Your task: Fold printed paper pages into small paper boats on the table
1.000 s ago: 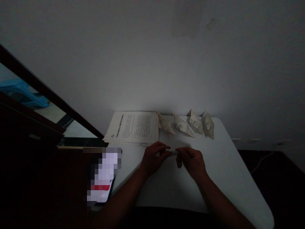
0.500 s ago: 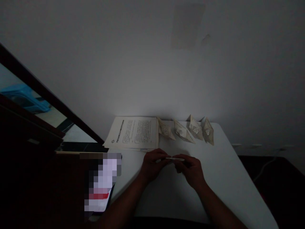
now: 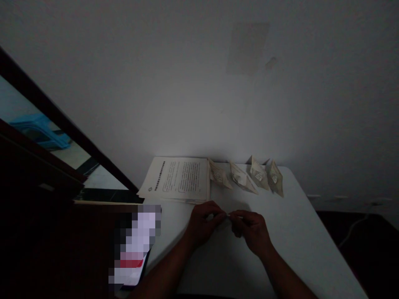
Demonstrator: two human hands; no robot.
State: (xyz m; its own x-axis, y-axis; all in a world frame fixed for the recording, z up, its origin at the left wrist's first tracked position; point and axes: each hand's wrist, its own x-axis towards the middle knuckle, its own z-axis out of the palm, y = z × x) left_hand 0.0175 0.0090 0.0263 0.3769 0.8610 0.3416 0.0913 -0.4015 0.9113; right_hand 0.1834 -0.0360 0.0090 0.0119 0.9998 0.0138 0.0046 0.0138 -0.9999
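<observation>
A thin piece of folded paper [image 3: 229,215] is held between the two hands over the white worktop [image 3: 302,228], only a pale edge showing. The left hand [image 3: 203,222] pinches its left end and the right hand [image 3: 252,228] its right, each grip narrow, thumb and fingertips on the paper. Beyond, four paper boats [image 3: 259,175] sit side by side at the far edge, right of a stack of printed sheets [image 3: 182,178]; a phone [image 3: 135,270] lies near left.
</observation>
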